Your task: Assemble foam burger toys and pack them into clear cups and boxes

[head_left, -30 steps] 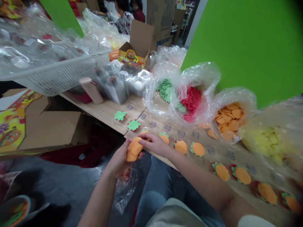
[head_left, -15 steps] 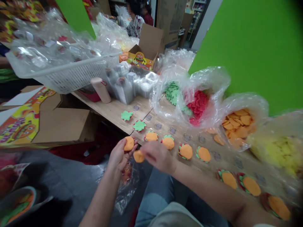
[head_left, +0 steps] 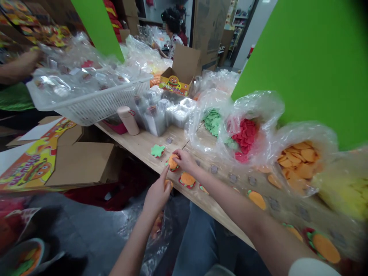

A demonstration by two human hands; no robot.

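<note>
My right hand (head_left: pixel 185 161) reaches to the table's front edge, its fingertips on an orange disc (head_left: pixel 173 162) that tops a small burger-like stack with green and red layers. Against that same stack rests the index finger of my left hand (head_left: pixel 156 194). Its other fingers are curled round an orange disc (head_left: pixel 169 184), mostly hidden; whether there are more beneath cannot be seen. To the left sits a stack with a green leaf-shaped top (head_left: pixel 158 150). Another stack, capped by an orange disc (head_left: pixel 188 179), lies just right, and my right forearm partly covers others in the row.
Plastic bags of green pieces (head_left: pixel 212 123), red pieces (head_left: pixel 245 136), orange discs (head_left: pixel 301 161) and yellow pieces (head_left: pixel 350 191) line the back. A pink bottle (head_left: pixel 128 120), white basket (head_left: pixel 94 108) and open carton (head_left: pixel 83 163) are left. Another person's arm (head_left: pixel 20 67) is beyond.
My right hand has carried an orange disc forward onto the second stack, which had a green top. My left hand has moved up and right to that stack.
</note>
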